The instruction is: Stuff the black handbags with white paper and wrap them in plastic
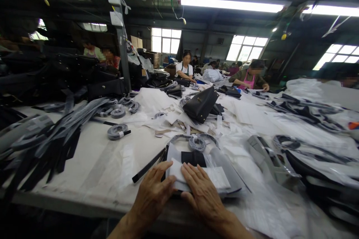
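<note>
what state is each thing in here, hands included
left hand, open, fingers bent, at the packet's left end
right hand, open, laid on the packet
packet, white, lying flat
near coil, wound up, with a white band
long straps, uncoiled, heaped loosely
black bag, tilted
ceiling lamp, lit

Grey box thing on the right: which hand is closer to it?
Right. The right hand lies on the white wrapping, left of the grey box thing; the left hand is farther left.
</note>
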Demonstrator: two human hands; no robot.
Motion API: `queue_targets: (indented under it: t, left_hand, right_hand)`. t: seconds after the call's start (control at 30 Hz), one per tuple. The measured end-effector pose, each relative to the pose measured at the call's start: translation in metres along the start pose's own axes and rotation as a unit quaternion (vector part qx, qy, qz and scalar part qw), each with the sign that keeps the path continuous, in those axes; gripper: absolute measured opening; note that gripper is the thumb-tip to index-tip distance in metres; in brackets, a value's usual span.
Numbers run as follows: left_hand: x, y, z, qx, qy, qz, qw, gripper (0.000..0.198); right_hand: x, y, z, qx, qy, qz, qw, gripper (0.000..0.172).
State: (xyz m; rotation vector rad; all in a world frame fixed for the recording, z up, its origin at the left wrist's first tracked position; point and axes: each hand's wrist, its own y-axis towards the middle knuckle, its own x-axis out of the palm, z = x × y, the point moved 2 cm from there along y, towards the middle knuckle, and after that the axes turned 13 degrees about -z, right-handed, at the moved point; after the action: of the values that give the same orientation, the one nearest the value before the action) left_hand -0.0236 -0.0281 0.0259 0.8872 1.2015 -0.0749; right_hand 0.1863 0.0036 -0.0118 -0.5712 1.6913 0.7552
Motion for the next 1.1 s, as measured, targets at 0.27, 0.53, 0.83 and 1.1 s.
queue_targets:
  t: [0.27, 0.53, 0.83, 1.1]
  left_hand:
    - [0.018, -0.003, -0.01, -0.047, -0.076, 0.016, 0.996, 0.021]
    - [0.014, -0.017, 0.008, 0.006, 0.005, 0.039, 0.999, 0.019]
    - [0.024, -0.015, 0.0, 0.053, 0.029, 0.074, 0.995, 0.028]
    - [0.035, -0.015, 0.017, 0.046, 0.144, 0.026, 0.988, 0.033]
  right_hand:
    - [-0.005, 0.002, 0.003, 0.092, 0.063, 0.034, 0.993, 0.064]
    - [-0.01, 0.004, 0.0, 0.063, 0.066, -0.033, 0.995, 0.053]
    - [-0.019, 0.004, 0.001, 0.055, 0.105, -0.056, 0.991, 0.059]
    - [-0.008, 0.0, -0.004, 0.011, 0.024, -0.001, 1.0, 0.043]
